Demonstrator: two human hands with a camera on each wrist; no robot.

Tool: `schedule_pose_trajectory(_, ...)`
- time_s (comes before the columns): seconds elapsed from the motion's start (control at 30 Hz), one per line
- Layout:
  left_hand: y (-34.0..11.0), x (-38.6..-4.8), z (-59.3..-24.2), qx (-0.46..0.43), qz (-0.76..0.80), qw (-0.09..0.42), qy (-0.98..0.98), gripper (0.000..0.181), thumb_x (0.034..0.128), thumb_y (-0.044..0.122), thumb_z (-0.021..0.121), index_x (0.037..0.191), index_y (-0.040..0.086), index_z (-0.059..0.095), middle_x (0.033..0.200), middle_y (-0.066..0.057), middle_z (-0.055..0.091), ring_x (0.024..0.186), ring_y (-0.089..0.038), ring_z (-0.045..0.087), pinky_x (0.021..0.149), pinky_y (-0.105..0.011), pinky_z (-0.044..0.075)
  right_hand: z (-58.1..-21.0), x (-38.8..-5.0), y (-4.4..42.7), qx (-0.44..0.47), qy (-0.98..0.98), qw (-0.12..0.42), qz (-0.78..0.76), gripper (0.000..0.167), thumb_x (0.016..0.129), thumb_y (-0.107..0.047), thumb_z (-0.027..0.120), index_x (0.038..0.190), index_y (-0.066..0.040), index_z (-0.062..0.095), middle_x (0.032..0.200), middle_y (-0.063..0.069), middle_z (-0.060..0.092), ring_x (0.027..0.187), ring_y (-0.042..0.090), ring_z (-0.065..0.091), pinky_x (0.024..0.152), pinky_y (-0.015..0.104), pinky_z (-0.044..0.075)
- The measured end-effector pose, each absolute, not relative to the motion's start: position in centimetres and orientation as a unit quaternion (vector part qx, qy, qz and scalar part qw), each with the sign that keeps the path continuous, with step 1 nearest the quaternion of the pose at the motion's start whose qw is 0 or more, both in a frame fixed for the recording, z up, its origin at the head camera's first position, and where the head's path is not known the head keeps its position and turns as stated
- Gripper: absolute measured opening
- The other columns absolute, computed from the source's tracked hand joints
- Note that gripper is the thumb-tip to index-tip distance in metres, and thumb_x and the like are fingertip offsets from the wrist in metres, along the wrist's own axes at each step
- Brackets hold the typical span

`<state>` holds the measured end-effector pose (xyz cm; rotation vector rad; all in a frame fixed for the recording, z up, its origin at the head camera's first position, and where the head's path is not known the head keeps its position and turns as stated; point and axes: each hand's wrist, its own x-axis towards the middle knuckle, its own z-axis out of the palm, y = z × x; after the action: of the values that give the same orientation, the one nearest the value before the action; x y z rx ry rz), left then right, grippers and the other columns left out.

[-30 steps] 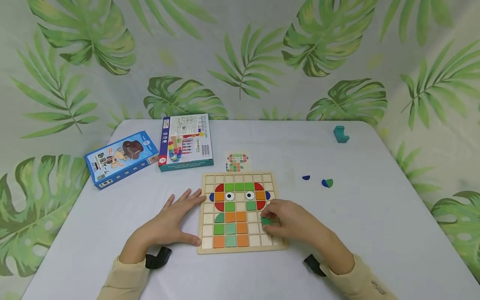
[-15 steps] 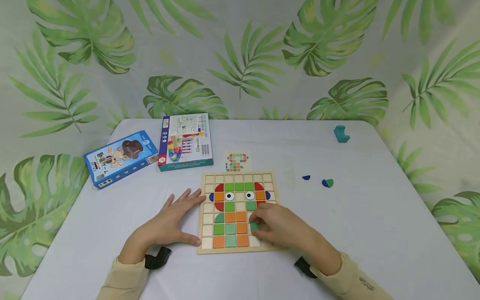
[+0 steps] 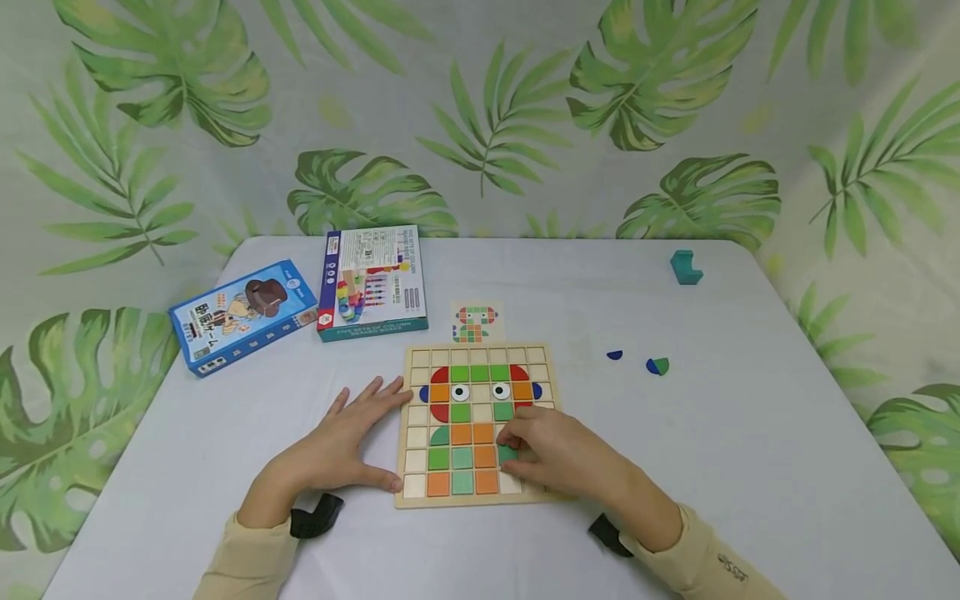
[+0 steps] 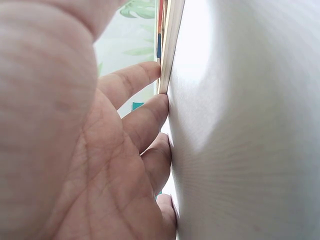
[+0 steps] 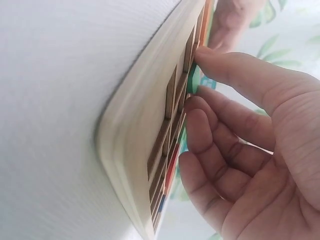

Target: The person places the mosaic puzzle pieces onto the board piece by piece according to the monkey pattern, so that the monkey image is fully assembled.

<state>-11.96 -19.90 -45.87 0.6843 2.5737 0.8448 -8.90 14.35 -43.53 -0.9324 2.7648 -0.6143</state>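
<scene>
A wooden grid board (image 3: 558, 500) lies on the table, partly filled with coloured tiles that form a figure with two round eye pieces (image 3: 460, 392). The left hand (image 3: 341, 442) rests spread along the board's left side, thumb and fingertips at its edge. In the left wrist view its fingers (image 4: 145, 122) are extended against the board's rim. The right hand (image 3: 558, 446) pinches a green tile (image 3: 507, 453) between thumb and finger, over a cell right of the orange tiles (image 3: 484, 456). The right wrist view shows this green tile (image 5: 193, 80) at the grid, partly hidden by the fingers.
A pattern card (image 3: 476, 323) lies behind the board. Blue half-round (image 3: 614, 355) and blue-and-green pieces (image 3: 657, 367) lie to the right. A teal block (image 3: 686, 267) stands far right. A blue box (image 3: 243, 317) and a white box (image 3: 372, 283) stand at back left.
The right hand has moved left over the board with the green tile, then stayed almost still during the last half second. The left hand has kept its place.
</scene>
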Motion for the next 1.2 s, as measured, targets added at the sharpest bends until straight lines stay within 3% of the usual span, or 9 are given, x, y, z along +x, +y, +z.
schedule_pose_trajectory(0.2, -19.92, -12.01, -45.84, 0.242, 0.302, 0.171, 0.906, 0.118, 0.0694, 0.054, 0.098, 0.166, 0.02, 0.041, 0.18, -0.006, 0.026, 0.169, -0.04, 0.009, 0.131, -0.074, -0.005, -43.53, -9.0, 14.36, -0.315, 0.92, 0.079, -0.219, 0.018, 0.091, -0.02, 0.087, 0.105, -0.01, 0.08, 0.096, -0.004, 0.073, 0.084, 0.004, 0.059, 0.077, 0.02, 0.058)
schedule_pose_trajectory(0.63, -19.84, -11.99, -45.78, 0.244, 0.298, 0.17, 0.907, 0.118, 0.0694, 0.056, 0.098, 0.166, 0.02, 0.041, 0.18, -0.007, 0.026, 0.169, -0.041, 0.01, 0.131, -0.074, -0.004, -43.27, -8.97, 14.27, -0.322, 0.916, 0.091, -0.22, 0.019, 0.092, -0.018, 0.086, 0.109, -0.009, 0.082, 0.098, -0.002, 0.077, 0.086, 0.005, 0.063, 0.08, 0.023, 0.06)
schedule_pose_trajectory(0.87, -19.94, -11.96, -45.96, 0.244, 0.301, 0.17, 0.906, 0.118, 0.0693, 0.057, 0.097, 0.167, 0.02, 0.04, 0.18, -0.006, 0.026, 0.169, -0.041, 0.009, 0.132, -0.074, -0.005, -43.38, -8.96, 14.3, -0.318, 0.912, 0.096, -0.242, 0.01, 0.092, -0.017, 0.086, 0.098, -0.013, 0.079, 0.094, -0.005, 0.074, 0.081, 0.001, 0.06, 0.075, 0.019, 0.057)
schedule_pose_trajectory(1.2, -19.99, -11.94, -45.86, 0.243, 0.306, 0.175, 0.904, 0.118, 0.0699, 0.057, 0.097, 0.167, 0.021, 0.041, 0.18, -0.006, 0.026, 0.169, -0.041, 0.008, 0.131, -0.074, -0.006, -43.41, -9.05, 14.02, -0.325, 0.913, 0.09, -0.232, 0.01, 0.091, -0.019, 0.088, 0.098, -0.014, 0.081, 0.096, -0.005, 0.074, 0.082, 0.001, 0.058, 0.075, 0.019, 0.057)
